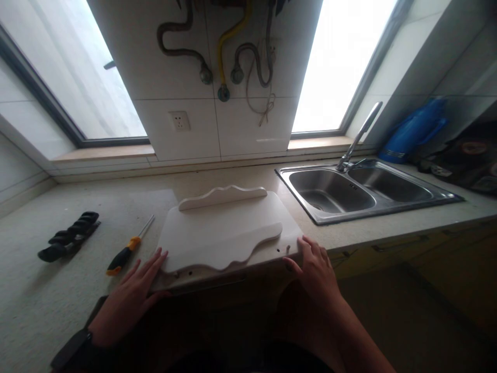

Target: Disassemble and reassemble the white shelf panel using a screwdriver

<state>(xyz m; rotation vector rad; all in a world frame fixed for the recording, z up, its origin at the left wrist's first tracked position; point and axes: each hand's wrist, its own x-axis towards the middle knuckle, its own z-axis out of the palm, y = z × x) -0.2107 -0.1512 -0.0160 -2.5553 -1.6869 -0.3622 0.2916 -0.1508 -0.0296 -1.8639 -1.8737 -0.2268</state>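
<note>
A white board (217, 220) with rounded corners lies flat on the counter in front of me. A wavy-edged white strip (223, 196) stands along its far side, and a second wavy strip (236, 248) lies across its near part. Small holes and pegs show along the near edge. My left hand (134, 292) touches the near left corner with fingers stretched out. At the near right corner, my right hand (316, 267) rests with thumb and fingers apart. Neither hand grips anything. A black and orange screwdriver (128, 251) lies beside my left hand, its tip pointing away.
Left of the screwdriver lies a black ridged object (70, 237) of unclear kind. A steel double sink (330, 191) with a tap (359, 137) is at right. Beyond it leans a blue jug-like container (415, 129). Pipes (223, 57) and a socket (179, 120) are on the tiled wall.
</note>
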